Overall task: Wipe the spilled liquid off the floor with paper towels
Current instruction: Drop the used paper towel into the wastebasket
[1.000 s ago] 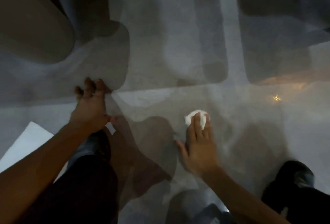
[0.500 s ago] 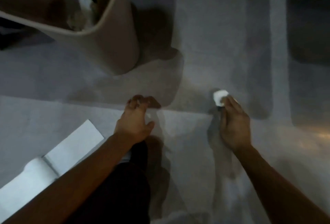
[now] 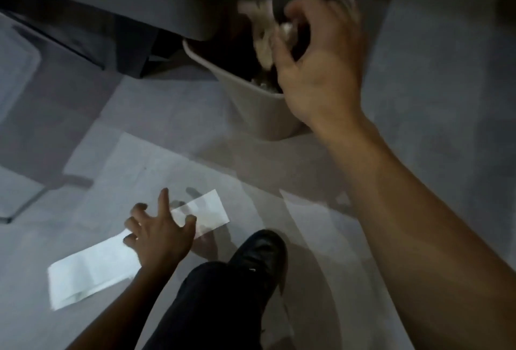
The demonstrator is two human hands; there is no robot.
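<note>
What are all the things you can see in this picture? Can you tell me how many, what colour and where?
Waste bin: one, beige, standing on the floor at top centre.
Crumpled paper: several pale pieces inside the bin; blurred, so no exact count.
Paper towel strip: one, white, unrolled flat on the floor at lower left.
Dark furniture: one large dark shape at top left; too dim to tell what it is.
Floor: grey, shiny, all around.
Shoe: one, black, bottom centre, below a dark trouser leg.
Left hand: fingers spread, over the paper towel strip.
Right hand: over the bin's opening, fingers curled; blurred, so whether it holds paper is unclear.
</note>
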